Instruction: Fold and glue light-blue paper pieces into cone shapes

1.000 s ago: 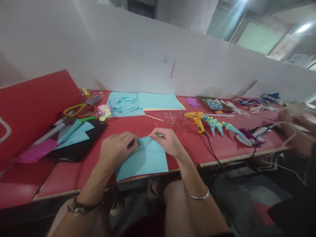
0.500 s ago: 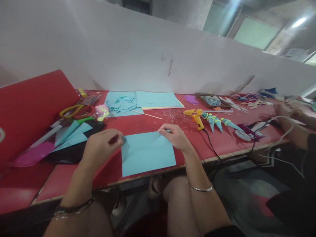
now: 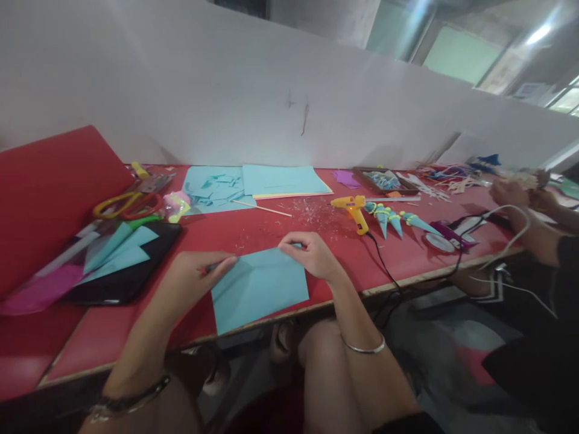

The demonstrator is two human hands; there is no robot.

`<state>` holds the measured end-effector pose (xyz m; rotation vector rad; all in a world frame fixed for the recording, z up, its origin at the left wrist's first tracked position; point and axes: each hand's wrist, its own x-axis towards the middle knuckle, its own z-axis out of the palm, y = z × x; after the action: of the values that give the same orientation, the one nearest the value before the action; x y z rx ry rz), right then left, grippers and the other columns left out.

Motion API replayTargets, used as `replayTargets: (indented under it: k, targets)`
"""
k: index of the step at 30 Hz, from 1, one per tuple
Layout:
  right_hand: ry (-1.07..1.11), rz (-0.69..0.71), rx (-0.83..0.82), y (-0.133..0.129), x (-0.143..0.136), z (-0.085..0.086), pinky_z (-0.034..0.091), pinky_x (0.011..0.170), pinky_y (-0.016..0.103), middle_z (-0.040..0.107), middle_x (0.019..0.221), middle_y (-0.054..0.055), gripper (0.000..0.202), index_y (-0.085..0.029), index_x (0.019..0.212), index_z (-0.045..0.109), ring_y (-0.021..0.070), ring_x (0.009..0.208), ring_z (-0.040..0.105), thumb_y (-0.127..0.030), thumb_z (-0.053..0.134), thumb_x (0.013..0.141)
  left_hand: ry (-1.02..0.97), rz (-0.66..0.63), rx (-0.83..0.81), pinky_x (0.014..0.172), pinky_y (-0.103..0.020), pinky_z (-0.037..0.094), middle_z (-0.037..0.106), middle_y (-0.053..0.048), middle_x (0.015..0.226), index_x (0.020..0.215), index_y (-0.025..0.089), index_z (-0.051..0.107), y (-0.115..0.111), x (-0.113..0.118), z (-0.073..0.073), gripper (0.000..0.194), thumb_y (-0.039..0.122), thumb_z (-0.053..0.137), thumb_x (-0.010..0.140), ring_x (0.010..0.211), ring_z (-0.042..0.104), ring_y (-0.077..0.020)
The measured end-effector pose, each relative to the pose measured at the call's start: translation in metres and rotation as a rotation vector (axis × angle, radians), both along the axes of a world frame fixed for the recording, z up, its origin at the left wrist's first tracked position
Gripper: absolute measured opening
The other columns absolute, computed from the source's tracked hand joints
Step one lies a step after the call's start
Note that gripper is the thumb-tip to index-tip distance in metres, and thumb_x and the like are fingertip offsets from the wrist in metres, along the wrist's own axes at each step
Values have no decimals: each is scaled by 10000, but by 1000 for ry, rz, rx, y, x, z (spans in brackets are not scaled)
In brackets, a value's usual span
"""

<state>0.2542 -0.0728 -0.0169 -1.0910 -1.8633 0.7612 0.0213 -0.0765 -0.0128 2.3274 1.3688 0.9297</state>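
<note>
A light blue paper sheet (image 3: 262,292) lies near the table's front edge, slightly turned. My left hand (image 3: 199,280) pinches its far left corner between thumb and fingers. At the far right corner, my right hand (image 3: 312,253) holds the paper with thumb and index finger. Beyond the sheet, a thin wooden stick (image 3: 269,211) rests on the red table. To the right is a yellow glue gun (image 3: 353,211), with blue paper cones (image 3: 391,223) beside it.
Scissors (image 3: 117,206), a black case (image 3: 156,259) and folded blue papers (image 3: 122,250) sit at left. Blue sheets (image 3: 284,181) and paper scraps (image 3: 219,190) are by the wall. A tray (image 3: 384,181) stands behind the cones. Another person's hands (image 3: 515,196) are at far right.
The sheet has tilted, its left side now nearer me. My left hand has moved slightly right along its far left corner. The whole view has shifted a little.
</note>
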Motion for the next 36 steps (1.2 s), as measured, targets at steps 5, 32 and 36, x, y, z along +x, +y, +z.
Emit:
replayTargets:
  k: [5, 32, 36]
  targets:
    - [-286, -110, 294, -12, -23, 4, 367, 768, 270, 625, 795, 39, 160, -181, 763, 619, 147, 780, 543, -196, 477, 834, 109, -72, 6, 470, -214, 352, 642, -4, 542, 638, 190, 636, 1, 6, -7, 368, 428, 425, 824, 477, 550, -133]
    - [-379, -172, 159, -9, -6, 4, 245, 527, 217, 528, 582, -35, 78, -191, 602, 493, 94, 548, 431, -155, 497, 671, 53, 10, -42, 455, -206, 330, 497, 34, 478, 547, 191, 565, 7, -14, -1, 384, 470, 445, 781, 471, 423, -113]
    - [-424, -366, 178, -3, 13, -1, 235, 520, 228, 484, 543, -37, 99, -194, 595, 465, 99, 520, 407, -157, 511, 675, 19, 96, -18, 472, -222, 369, 593, 15, 526, 593, 190, 606, 11, -24, -3, 369, 485, 462, 762, 505, 493, -138]
